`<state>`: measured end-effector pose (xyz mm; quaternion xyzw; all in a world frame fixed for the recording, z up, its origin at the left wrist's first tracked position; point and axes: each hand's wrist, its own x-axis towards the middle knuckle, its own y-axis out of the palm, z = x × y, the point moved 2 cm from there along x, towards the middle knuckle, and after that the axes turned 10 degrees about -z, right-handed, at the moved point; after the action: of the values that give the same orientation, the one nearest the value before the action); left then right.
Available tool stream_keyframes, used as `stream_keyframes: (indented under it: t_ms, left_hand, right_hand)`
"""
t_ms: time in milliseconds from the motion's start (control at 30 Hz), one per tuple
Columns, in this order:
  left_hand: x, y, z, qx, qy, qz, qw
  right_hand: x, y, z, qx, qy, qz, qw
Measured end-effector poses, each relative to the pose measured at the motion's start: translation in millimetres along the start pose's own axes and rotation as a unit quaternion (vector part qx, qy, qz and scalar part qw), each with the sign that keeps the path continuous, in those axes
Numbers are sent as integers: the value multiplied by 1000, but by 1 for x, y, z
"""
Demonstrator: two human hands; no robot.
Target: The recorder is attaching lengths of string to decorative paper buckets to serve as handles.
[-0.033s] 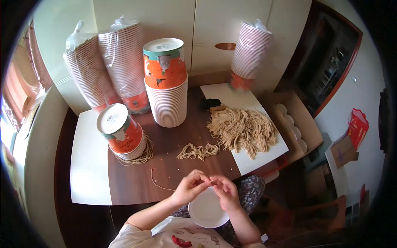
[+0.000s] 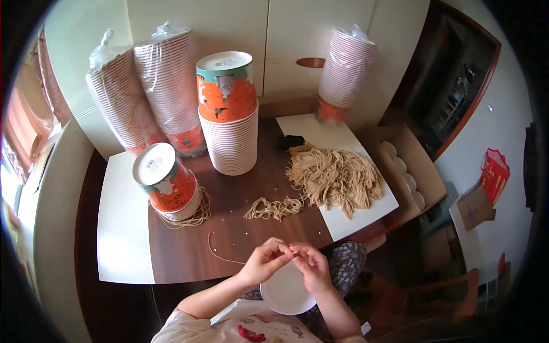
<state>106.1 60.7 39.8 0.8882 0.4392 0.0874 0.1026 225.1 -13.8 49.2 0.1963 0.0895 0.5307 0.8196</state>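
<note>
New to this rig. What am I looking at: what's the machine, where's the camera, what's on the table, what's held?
No machine here: these are a person's bare left hand and right hand. The view comes from the left of two fisheye cameras worn on the head, looking down, so straight edges bend near the rim.

On the brown-and-white table stand a tall stack of paper buckets and a shorter stack with cord around its base. To the right lie a big heap of tan cords and a smaller bundle.

Both hands meet at the far edge of a round white container above the lap. What the fingertips pinch is too small to tell.
</note>
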Motion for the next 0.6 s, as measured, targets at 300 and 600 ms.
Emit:
stream_keyframes:
  t_ms: [300, 600]
  left_hand:
    - [-18, 12, 19, -157, -245, 63, 955]
    - [-31, 11, 32, -59, -212, 68, 973]
  right_hand:
    - [-16, -20, -10, 32, 80, -26, 996]
    - [-28, -43, -34, 49, 98, -84, 990]
